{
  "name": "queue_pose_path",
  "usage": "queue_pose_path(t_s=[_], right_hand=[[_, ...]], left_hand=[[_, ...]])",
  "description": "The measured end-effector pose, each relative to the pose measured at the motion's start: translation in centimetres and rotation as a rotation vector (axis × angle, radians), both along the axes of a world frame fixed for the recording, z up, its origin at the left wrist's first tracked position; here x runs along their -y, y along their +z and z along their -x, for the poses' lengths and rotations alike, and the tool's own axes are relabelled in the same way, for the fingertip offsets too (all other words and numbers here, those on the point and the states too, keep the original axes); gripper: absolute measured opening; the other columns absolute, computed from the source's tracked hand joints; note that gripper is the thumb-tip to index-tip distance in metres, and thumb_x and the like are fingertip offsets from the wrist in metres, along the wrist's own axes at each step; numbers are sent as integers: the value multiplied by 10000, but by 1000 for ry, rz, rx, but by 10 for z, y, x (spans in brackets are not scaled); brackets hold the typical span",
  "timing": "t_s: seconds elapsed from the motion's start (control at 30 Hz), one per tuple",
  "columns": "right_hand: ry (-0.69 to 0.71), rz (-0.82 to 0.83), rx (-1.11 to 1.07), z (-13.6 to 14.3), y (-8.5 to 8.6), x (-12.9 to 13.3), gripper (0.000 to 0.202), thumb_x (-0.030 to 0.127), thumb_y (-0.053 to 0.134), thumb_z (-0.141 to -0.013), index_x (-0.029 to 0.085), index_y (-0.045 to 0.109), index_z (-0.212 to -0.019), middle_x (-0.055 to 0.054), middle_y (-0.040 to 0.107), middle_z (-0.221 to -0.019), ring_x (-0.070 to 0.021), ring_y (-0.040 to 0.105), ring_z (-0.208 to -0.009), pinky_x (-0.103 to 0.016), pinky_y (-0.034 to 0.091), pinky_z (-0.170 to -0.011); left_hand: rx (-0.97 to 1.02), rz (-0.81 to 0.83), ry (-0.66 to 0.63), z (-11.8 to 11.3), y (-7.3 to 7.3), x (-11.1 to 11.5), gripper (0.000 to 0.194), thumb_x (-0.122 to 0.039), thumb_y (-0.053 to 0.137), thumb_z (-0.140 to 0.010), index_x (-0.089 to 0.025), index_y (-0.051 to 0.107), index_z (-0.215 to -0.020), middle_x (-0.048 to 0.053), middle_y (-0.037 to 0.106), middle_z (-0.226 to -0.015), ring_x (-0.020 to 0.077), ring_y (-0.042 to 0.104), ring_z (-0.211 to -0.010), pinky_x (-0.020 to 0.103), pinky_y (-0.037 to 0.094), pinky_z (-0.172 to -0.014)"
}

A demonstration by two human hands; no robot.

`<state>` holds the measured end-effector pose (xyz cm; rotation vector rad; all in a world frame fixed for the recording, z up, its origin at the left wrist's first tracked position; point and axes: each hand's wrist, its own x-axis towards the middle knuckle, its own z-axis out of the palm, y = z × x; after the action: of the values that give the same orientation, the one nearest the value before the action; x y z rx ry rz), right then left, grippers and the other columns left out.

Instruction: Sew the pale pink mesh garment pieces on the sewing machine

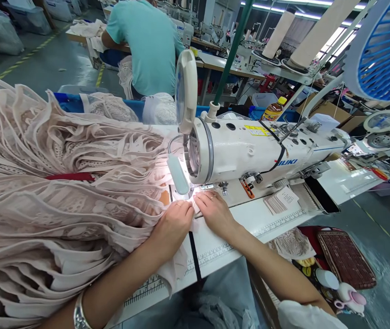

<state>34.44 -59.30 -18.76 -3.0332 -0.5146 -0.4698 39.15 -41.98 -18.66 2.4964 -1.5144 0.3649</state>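
Near needle end of JUKI sewing machine, left hand pinching pale fabric; right hand fingers on it, grip unclear; lace-fabric pile left of machine.

blue "JUKI" on the white sewing machine, "UKI" on a background machine, ruler numbers too small

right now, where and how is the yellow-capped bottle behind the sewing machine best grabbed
Probably by the neck, just below the yellow cap, from above: the bottle narrows there and its top shows clear, while the sewing machine seems to hide its base.
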Motion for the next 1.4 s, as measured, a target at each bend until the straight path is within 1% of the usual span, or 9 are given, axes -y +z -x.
queue_pose_path(t_s=[0.1,0.23,0.37,0.63,0.8,1.0,1.13,1.27,1.4], right_hand=[[34,-15,-61,-5,0,7,390,27,365,-947,105,634,-1220,-124,667,-1208,-237,575,-1163,-394,481,-1026],[-20,-54,-242,-12,3,19,420,39,395,-941,146,601,-1292,-91,617,-1331,-225,595,-1161,-366,551,-907],[-82,-82,-335,-15,5,24,465,45,400,-929,196,586,-1328,-65,621,-1331,-219,612,-1139,-340,566,-808],[-56,-221,-316,-16,-2,25,483,60,336,-947,192,579,-1344,-100,626,-1302,-221,587,-1168,-383,524,-937],[-52,-232,-278,-18,0,24,485,49,324,-931,210,621,-1279,-77,663,-1224,-212,598,-1112,-395,472,-1010],[-82,-193,-333,-18,6,22,563,10,311,-886,238,595,-1315,-51,673,-1184,-212,573,-1103,-427,388,-1090],[-122,-196,-387,-19,8,20,551,16,324,-885,231,593,-1316,-68,667,-1170,-233,565,-1061,-449,391,-1069],[-134,-198,-419,-21,8,19,534,21,326,-895,234,588,-1308,-66,661,-1165,-226,563,-1053,-440,371,-1070],[-163,-203,-469,-21,11,18,523,21,315,-899,221,582,-1301,-81,652,-1171,-233,546,-1100,-405,416,-992]], left_hand=[[-45,-4,-31,4,-2,8,227,14,480,-886,-75,650,-1008,109,665,-988,227,586,-889,339,504,-782],[-11,-28,-6,5,-7,16,292,12,442,-909,-31,623,-1134,148,664,-1071,241,579,-902,364,488,-787],[32,-56,-1,3,-7,18,348,13,442,-905,2,589,-1220,168,661,-1106,260,581,-940,377,480,-803],[125,3,-12,-1,-10,16,327,-5,413,-925,-12,605,-1190,144,676,-1079,249,576,-902,356,477,-773],[175,99,-27,-5,-14,14,309,-8,386,-939,-8,612,-1149,141,683,-1072,235,575,-893,346,481,-781],[202,128,-29,-6,-14,13,304,-2,388,-935,-13,617,-1135,131,690,-1058,230,582,-896,333,478,-780],[187,162,-13,-6,-15,13,335,36,390,-901,-5,613,-1148,139,685,-1079,239,576,-915,342,469,-798],[199,186,-3,-6,-16,14,322,33,402,-901,-4,621,-1135,144,686,-1084,238,577,-916,345,463,-807],[219,180,-6,-8,-17,14,335,36,378,-908,2,624,-1133,154,690,-1097,233,586,-929,347,475,-806]])
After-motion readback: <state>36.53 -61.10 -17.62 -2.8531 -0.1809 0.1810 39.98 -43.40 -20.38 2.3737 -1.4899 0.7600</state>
